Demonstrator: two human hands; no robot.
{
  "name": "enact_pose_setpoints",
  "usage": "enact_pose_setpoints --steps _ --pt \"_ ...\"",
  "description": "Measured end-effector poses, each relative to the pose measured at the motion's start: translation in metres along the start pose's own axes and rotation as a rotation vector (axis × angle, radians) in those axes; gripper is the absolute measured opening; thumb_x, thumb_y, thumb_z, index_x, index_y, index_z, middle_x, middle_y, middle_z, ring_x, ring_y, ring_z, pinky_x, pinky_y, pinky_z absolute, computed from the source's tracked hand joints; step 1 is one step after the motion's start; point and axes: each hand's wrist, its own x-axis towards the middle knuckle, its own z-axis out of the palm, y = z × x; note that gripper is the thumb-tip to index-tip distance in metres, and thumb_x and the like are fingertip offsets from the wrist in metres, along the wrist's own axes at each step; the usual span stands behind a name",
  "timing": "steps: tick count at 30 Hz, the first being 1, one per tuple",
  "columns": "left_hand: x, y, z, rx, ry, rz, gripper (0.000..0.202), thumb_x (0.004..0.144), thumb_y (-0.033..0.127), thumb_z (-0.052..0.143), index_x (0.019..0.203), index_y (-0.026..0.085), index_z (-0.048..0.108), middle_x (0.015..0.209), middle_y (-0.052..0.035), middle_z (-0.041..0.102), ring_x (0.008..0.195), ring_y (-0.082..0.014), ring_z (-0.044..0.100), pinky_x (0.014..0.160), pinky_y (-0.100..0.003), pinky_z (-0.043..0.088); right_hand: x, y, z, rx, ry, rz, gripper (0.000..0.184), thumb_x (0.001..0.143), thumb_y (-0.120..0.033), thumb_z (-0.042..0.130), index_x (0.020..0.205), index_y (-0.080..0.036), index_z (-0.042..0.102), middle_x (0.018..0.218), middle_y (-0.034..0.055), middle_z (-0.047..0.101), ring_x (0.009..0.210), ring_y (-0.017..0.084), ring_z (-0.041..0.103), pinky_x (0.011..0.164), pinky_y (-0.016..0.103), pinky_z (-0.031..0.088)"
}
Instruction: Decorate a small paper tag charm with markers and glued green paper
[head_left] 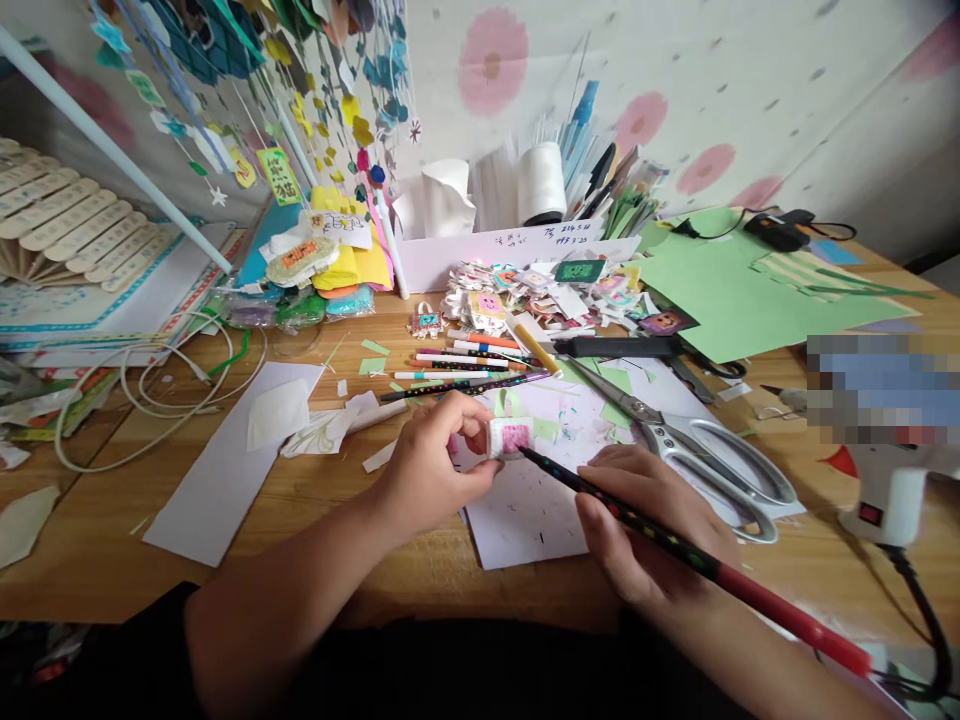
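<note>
Between the fingertips of my left hand [439,450] is a small white paper piece with a pink patch [513,437], held up over a white sheet [517,525]. My right hand [652,515] is closed round a long dark marker with coloured dots and a red end [675,550]. Its tip touches or nearly touches the lower right part of the pink patch; which of the two I cannot tell. Several markers [472,362] lie side by side just beyond my left hand. Silver scissors [675,440] rest open to the right, partly on the white sheet.
A pile of small paper cutouts [525,295] sits before a white holder [465,255] full of tools. Green card [765,300] lies back right, a white glue gun [889,490] stands right, and a coiled white cable [135,420] lies left beside a paper strip [217,500].
</note>
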Motion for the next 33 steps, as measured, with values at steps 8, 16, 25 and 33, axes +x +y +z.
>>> enact_pose_setpoints --steps 8,16,25,33 --pt "-0.0014 -0.0019 0.0006 -0.072 -0.004 -0.028 0.032 0.068 0.009 0.064 0.093 0.022 0.050 0.074 0.0020 0.060 0.066 -0.0116 0.057 0.061 -0.024 0.045 0.0008 -0.0001 -0.0006 -0.041 0.079 0.037 0.016 0.078 -0.013 0.063 0.091 -0.021 0.063 0.061 0.0011 0.058 0.053 0.016 0.058 0.045 0.029 0.046" --pt "0.0001 0.0008 -0.0012 -0.152 -0.023 -0.060 0.029 0.069 0.012 0.065 0.092 0.021 0.049 0.073 0.0014 0.062 0.064 -0.0116 0.057 0.059 -0.024 0.045 0.0029 -0.0016 -0.0022 -0.039 0.080 0.051 0.016 0.079 -0.012 0.063 0.092 -0.021 0.062 0.063 0.0012 0.059 0.055 0.016 0.059 0.046 0.028 0.047" --pt "-0.0006 -0.0007 0.0011 -0.160 -0.008 -0.044 0.031 0.068 0.010 0.065 0.093 0.022 0.049 0.074 0.0010 0.062 0.064 -0.0111 0.055 0.058 -0.024 0.043 0.0050 -0.0042 -0.0075 -0.061 0.030 0.028 0.020 0.079 -0.014 0.063 0.096 -0.024 0.062 0.065 0.0020 0.062 0.060 0.020 0.064 0.049 0.031 0.051" --pt "-0.0003 -0.0018 0.0014 -0.221 0.023 -0.069 0.030 0.069 0.012 0.065 0.092 0.022 0.049 0.075 0.0000 0.062 0.064 -0.0117 0.056 0.058 -0.024 0.043 -0.0019 0.0037 -0.0028 -0.086 0.075 -0.064 0.019 0.079 -0.019 0.064 0.097 -0.024 0.063 0.064 0.0018 0.062 0.057 0.021 0.063 0.049 0.033 0.052"
